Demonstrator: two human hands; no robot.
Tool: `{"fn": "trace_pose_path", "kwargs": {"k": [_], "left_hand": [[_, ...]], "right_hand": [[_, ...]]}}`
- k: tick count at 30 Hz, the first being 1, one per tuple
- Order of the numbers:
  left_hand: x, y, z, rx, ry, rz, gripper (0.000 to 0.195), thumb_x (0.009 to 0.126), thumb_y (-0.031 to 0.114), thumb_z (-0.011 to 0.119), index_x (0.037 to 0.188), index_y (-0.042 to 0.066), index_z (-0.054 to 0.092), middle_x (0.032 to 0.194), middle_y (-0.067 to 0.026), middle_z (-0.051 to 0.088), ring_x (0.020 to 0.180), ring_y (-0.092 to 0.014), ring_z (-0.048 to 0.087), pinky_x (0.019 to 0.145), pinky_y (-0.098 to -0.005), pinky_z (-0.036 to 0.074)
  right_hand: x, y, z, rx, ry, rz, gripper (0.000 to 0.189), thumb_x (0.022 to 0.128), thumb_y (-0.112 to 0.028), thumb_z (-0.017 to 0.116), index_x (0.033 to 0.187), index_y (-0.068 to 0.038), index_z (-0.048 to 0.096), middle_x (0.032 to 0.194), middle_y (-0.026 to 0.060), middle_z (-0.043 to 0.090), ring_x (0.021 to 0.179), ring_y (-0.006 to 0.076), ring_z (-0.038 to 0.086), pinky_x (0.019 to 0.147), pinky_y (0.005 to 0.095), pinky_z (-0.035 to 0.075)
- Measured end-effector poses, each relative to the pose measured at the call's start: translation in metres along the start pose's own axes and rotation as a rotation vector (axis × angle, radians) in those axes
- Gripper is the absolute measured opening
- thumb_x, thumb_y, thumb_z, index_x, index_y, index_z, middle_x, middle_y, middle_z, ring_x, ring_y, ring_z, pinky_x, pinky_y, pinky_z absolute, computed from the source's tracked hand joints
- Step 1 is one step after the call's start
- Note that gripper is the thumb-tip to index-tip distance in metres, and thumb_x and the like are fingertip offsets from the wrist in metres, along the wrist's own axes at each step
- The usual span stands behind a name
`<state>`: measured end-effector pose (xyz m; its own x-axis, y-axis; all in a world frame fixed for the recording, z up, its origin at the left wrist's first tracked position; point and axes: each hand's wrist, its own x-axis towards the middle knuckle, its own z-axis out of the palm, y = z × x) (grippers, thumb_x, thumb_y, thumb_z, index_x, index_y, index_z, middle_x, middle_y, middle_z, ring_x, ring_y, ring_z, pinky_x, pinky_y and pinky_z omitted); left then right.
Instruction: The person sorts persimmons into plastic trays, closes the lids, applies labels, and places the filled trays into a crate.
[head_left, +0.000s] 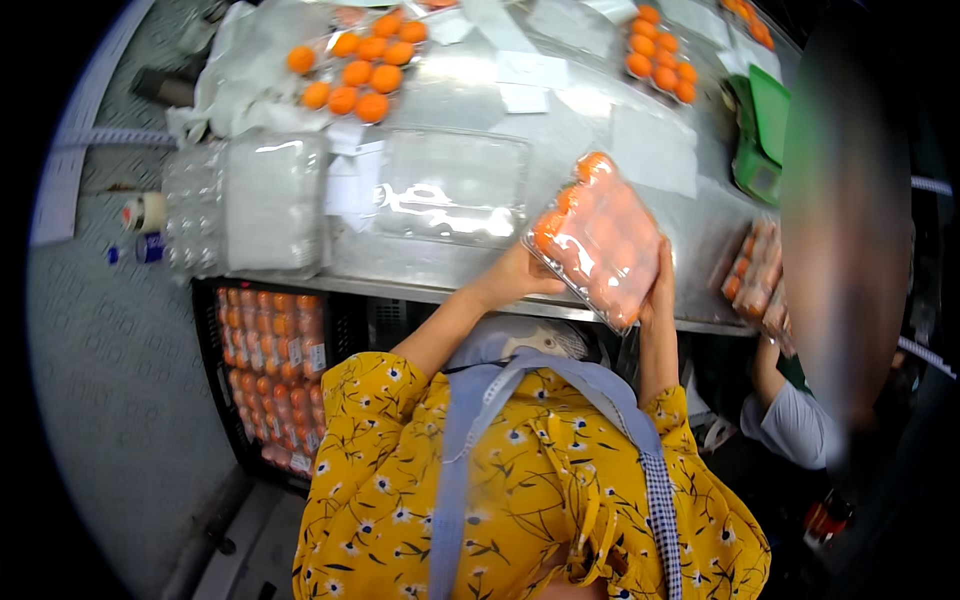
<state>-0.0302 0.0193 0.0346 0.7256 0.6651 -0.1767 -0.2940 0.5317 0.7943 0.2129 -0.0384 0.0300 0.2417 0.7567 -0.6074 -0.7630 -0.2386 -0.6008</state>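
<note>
Between my two hands is a clear plastic clamshell pack of orange fruit (611, 240), held tilted above the front edge of the metal table. Pinkish film or paper covers most of the fruit, and some bare orange shows along the left side. My left hand (517, 276) grips the pack's lower left edge. My right hand (660, 289) holds its right side, with the fingers partly hidden behind it. Left of the pack, an open clear plastic tray (454, 187) lies on the metal table (420, 266).
Stacked clear clamshells (274, 202) stand at the table's left. Loose orange fruit (371, 75) sits at the back left, a filled tray (660, 56) at the back right. A green scale (761, 135) is near a co-worker's fruit pack (754, 274). Below is a black crate of packs (277, 375).
</note>
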Motion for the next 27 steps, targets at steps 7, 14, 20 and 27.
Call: {"fn": "trace_pose_path", "kwargs": {"k": [7, 14, 20, 27], "left_hand": [[0.041, -0.028, 0.018, -0.089, 0.110, -0.125, 0.062, 0.072, -0.008, 0.063, 0.128, 0.002, 0.040, 0.122, -0.0099, 0.052, 0.112, -0.020, 0.052, 0.095, -0.0348, 0.044], [0.047, -0.036, 0.026, -0.219, 0.321, -0.112, 0.048, 0.074, -0.002, 0.062, 0.119, 0.000, 0.046, 0.109, -0.0118, 0.059, 0.098, -0.022, 0.059, 0.084, -0.0367, 0.051], [0.050, -0.031, 0.043, -0.150, 0.362, -0.006, 0.044, 0.074, 0.001, 0.062, 0.116, -0.001, 0.048, 0.106, -0.0116, 0.059, 0.093, -0.020, 0.061, 0.078, -0.0363, 0.053], [0.046, -0.034, 0.042, -0.062, 0.359, 0.014, 0.040, 0.074, -0.001, 0.058, 0.113, -0.004, 0.050, 0.100, -0.0100, 0.059, 0.090, -0.018, 0.059, 0.076, -0.0293, 0.050]], "right_hand": [[0.039, -0.017, -0.051, -0.067, 0.104, -0.021, 0.050, 0.090, -0.041, 0.053, 0.119, -0.001, 0.049, 0.116, 0.0124, 0.055, 0.103, 0.0219, 0.057, 0.086, 0.0361, 0.050], [-0.006, -0.054, 0.002, -1.726, 0.320, -0.804, 0.069, 0.070, -0.035, 0.069, 0.121, 0.006, 0.047, 0.114, 0.0208, 0.052, 0.109, 0.0381, 0.047, 0.094, 0.0418, 0.038], [-0.020, -0.028, 0.042, -1.757, -0.316, -1.044, 0.062, 0.068, -0.028, 0.074, 0.117, 0.001, 0.051, 0.116, 0.0186, 0.052, 0.110, 0.0364, 0.048, 0.093, 0.0448, 0.039], [-0.014, -0.033, 0.042, -1.757, -0.464, -1.062, 0.059, 0.068, -0.027, 0.073, 0.114, 0.003, 0.052, 0.112, 0.0204, 0.055, 0.105, 0.0382, 0.052, 0.091, 0.0449, 0.041]]}}
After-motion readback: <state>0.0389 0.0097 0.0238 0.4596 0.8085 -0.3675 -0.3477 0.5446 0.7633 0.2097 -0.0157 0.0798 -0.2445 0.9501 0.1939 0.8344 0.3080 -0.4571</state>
